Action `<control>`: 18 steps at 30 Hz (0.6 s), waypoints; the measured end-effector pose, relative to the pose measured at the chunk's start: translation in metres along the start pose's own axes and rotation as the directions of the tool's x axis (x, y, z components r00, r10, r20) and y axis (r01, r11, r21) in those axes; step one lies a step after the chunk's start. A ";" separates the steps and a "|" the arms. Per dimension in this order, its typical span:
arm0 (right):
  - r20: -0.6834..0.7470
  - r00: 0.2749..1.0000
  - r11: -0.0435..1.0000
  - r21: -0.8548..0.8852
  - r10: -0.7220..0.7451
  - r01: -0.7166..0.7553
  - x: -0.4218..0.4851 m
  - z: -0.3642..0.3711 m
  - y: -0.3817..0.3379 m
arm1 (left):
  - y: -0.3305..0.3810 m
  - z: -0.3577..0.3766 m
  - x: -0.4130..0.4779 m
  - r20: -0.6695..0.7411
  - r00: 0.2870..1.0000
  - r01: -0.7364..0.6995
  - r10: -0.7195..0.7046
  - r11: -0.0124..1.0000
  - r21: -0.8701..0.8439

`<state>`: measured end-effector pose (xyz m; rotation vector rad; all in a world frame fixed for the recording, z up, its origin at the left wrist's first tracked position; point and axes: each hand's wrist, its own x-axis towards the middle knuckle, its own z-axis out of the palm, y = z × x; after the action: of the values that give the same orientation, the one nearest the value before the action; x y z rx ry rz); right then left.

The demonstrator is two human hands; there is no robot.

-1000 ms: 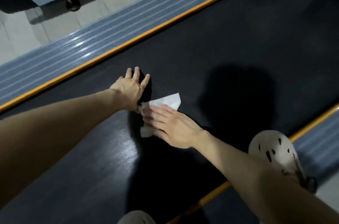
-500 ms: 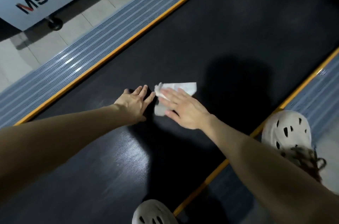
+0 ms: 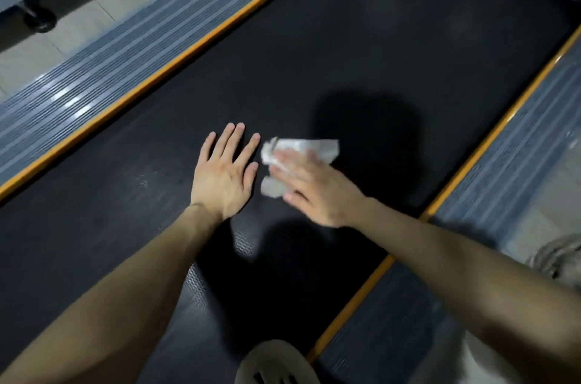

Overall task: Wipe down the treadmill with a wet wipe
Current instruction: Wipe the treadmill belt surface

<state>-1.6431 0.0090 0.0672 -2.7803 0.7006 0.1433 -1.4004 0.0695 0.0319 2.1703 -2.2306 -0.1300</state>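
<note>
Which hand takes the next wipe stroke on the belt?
Right. The right hand presses the wipe flat on the belt; the left hand lies bare on the belt beside it, holding nothing.

The left hand (image 3: 224, 174) and right hand (image 3: 317, 193) are bare, forearms too; a pale rounded clog (image 3: 273, 358) with dark vent holes covers one foot.
</note>
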 end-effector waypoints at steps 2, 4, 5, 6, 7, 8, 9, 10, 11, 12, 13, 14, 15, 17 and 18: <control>0.106 0.984 0.990 0.014 -0.144 0.143 -0.007 -0.006 -0.008 | -0.003 0.000 0.000 -0.014 1.000 -0.011 0.011 1.000 -0.019; 0.121 0.992 0.999 -0.038 -0.027 0.031 -0.010 -0.008 0.018 | -0.004 0.001 0.002 -0.022 1.000 0.001 -0.002 0.999 -0.033; 0.080 0.991 0.994 -0.044 0.108 -0.105 -0.012 -0.008 0.040 | -0.003 0.001 0.003 -0.018 1.000 0.005 -0.005 0.999 -0.038; -0.003 0.963 0.962 -0.042 0.270 -0.270 -0.014 -0.009 0.064 | -0.003 0.001 0.002 -0.017 1.000 0.008 -0.009 0.999 -0.034; -0.036 0.895 0.894 -0.025 0.446 -0.446 -0.014 -0.013 0.086 | -0.003 0.002 0.000 -0.021 1.000 0.012 -0.012 1.000 -0.022; -0.032 0.801 0.801 0.008 0.598 -0.598 -0.013 -0.015 0.101 | -0.003 0.003 0.000 -0.022 1.000 0.013 -0.013 1.000 -0.010; -0.029 0.709 0.709 0.048 0.705 -0.703 -0.008 -0.016 0.105 | -0.004 0.004 0.002 -0.017 1.000 0.011 -0.011 1.000 -0.005; -0.064 0.660 0.663 0.077 0.749 -0.745 -0.002 -0.014 0.096 | -0.005 0.005 0.003 -0.009 1.000 0.009 -0.009 1.000 -0.001; -0.094 0.690 0.695 0.052 0.718 -0.717 0.003 -0.007 0.078 | -0.006 0.005 0.003 0.000 1.000 0.010 -0.010 1.000 0.009; -0.120 0.800 0.805 -0.011 0.588 -0.593 0.006 0.002 0.053 | -0.007 0.005 0.003 0.017 1.000 0.011 -0.012 1.000 0.023; -0.117 0.927 0.927 -0.079 0.356 -0.366 0.005 0.012 0.026 | -0.008 0.003 0.003 0.041 0.999 0.006 -0.007 0.999 0.036; -0.098 0.990 0.991 -0.080 0.100 -0.108 -0.001 0.018 -0.001 | -0.010 0.001 0.005 0.070 0.998 -0.005 0.002 0.999 0.043; -0.041 0.996 0.996 -0.046 -0.080 0.078 -0.010 0.021 -0.021 | -0.012 -0.001 0.006 0.099 0.995 -0.014 0.009 0.999 0.047; -0.050 0.981 0.982 -0.037 -0.188 0.186 -0.024 0.022 -0.012 | -0.013 -0.007 0.009 0.149 0.989 -0.005 -0.004 0.998 0.055; -0.127 0.986 0.992 -0.073 -0.109 0.100 -0.028 0.024 0.010 | -0.012 -0.011 0.011 0.189 0.982 0.015 -0.027 0.998 0.062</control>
<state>-1.6725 0.0201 0.0464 -2.9035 0.5879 -0.0380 -1.3881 0.0581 0.0419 2.3036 -2.3381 -0.2863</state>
